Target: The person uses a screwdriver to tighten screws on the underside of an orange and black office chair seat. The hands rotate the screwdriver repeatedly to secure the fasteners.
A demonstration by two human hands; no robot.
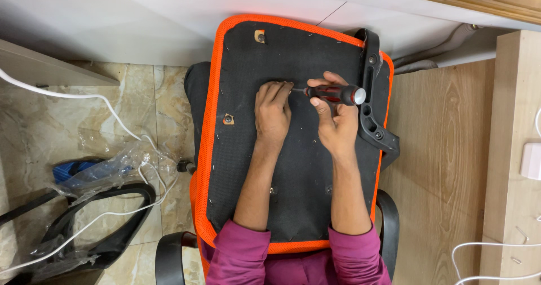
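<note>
Screwdriver [333, 93], red-and-black handle with a silver cap at its butt, held over the black underside of an overturned chair seat [293, 167] edged in orange mesh. Long axis near level across the picture: butt to the right, thin shaft and tip to the left, the tip meeting the seat panel at the left hand's fingertips. Right hand [335, 121] closed around the handle; left hand [273, 111] lies flat on the panel, fingers curled narrow at the tip, and whether they pinch a screw cannot be told. Black armrest bracket [372, 102] stands just beside the handle's butt. Handling note, as a judgement: keep the shaft in line with the fastener, press along the axis while turning, and let the left fingers steady the tip so that it does not slip onto the fabric. 2 bare mounting holes [259, 36] show on the panel's left side.
</note>
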